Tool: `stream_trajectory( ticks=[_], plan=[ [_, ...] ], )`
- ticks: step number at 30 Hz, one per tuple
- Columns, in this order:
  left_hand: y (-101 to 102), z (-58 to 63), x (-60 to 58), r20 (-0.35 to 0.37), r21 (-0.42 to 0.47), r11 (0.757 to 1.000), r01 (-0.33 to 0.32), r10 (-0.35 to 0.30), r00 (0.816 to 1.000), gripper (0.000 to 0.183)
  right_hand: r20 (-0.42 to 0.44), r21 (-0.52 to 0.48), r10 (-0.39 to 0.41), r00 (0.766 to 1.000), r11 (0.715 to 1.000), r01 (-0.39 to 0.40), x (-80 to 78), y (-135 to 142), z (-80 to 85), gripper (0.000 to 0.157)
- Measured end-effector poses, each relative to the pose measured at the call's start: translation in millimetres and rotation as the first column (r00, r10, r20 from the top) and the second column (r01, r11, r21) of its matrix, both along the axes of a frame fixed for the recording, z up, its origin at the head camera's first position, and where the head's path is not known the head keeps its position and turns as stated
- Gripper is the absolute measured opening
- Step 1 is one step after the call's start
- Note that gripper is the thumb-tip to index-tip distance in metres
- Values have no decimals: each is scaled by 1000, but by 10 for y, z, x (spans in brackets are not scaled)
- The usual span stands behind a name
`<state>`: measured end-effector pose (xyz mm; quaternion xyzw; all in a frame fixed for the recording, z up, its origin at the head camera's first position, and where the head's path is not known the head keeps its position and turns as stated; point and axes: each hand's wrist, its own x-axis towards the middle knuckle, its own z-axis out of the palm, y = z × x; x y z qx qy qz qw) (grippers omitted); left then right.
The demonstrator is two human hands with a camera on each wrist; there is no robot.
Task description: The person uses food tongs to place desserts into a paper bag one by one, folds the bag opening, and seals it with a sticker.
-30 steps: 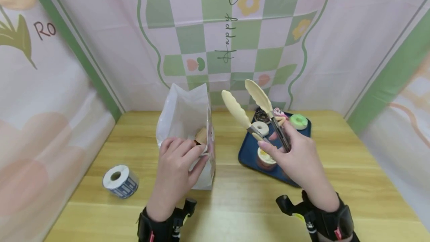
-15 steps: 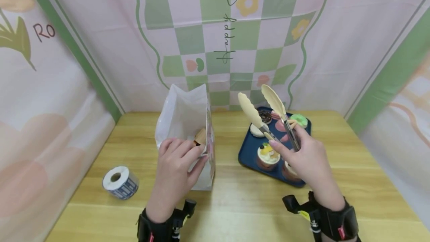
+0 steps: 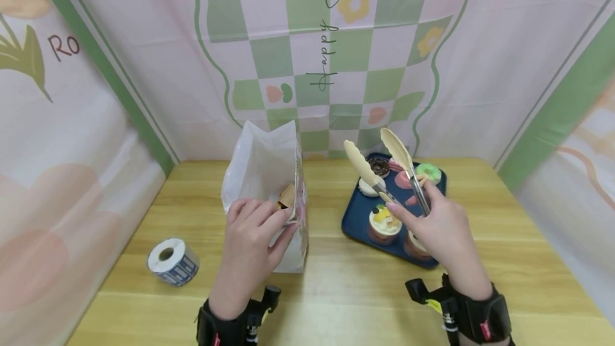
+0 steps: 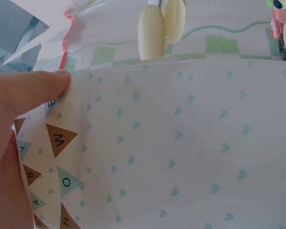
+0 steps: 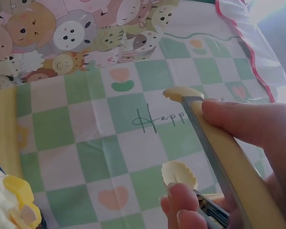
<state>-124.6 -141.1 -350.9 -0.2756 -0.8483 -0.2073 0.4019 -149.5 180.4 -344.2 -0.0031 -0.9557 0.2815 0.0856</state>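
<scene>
A white paper bag (image 3: 266,159) stands with its mouth spread, and my left hand (image 3: 254,250) pinches its near rim between thumb and fingers. Something brown (image 3: 287,195) shows inside it. The left wrist view shows the bag's printed side (image 4: 171,143) with small hearts. My right hand (image 3: 442,228) grips cream-tipped tongs (image 3: 396,146), whose tips stand apart with nothing between them. Beneath them lies a dark blue tray (image 3: 354,219). On it are a fruit-topped cupcake (image 3: 384,225), a white donut (image 3: 371,187), a chocolate donut (image 3: 379,166) and a green donut (image 3: 429,173). Another cupcake (image 3: 415,247) is partly hidden by my right hand.
A roll of labels (image 3: 173,261) stands on the wooden table (image 3: 331,292), left of the bag. A patterned cloth (image 3: 317,47) hangs behind the table, with more cloth at both sides.
My right hand has moved right and slightly down with the tongs, uncovering the fruit-topped cupcake and more of the donuts. My left hand keeps its hold on the bag.
</scene>
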Motion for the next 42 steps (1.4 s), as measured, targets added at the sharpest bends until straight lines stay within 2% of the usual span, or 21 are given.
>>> stream_trajectory(
  ticks=[3, 8, 13, 21, 33, 42],
  plan=[
    [0, -5, 1, 2, 1, 1000, -1, 1, 1000, 12, 10, 16, -5, 1000, 1000, 5, 2, 2, -28, 83],
    [-2, -3, 4, -3, 5, 1000, -2, 2, 1000, 12, 12, 30, 1, 1000, 1000, -1, 8, -1, -75, 81],
    [-3, 1, 2, 1, 1, 1000, -4, 4, 1000, 13, 15, 48, 10, 1000, 999, -11, 27, 18, -125, 91],
    [-1, 3, -4, 1, -12, 1000, -6, 6, 1000, 13, 89, 67, 7, 996, 998, -13, 79, 49, -195, 88],
    [0, 9, -5, -2, -8, 1000, -8, 8, 1000, 13, 91, 102, 7, 996, 995, -16, 200, 120, -284, 88],
    [-2, 8, -10, -2, -4, 1000, -8, 8, 1000, 13, 173, 139, -1, 985, 990, -23, 285, 145, -338, 107]
  ],
)
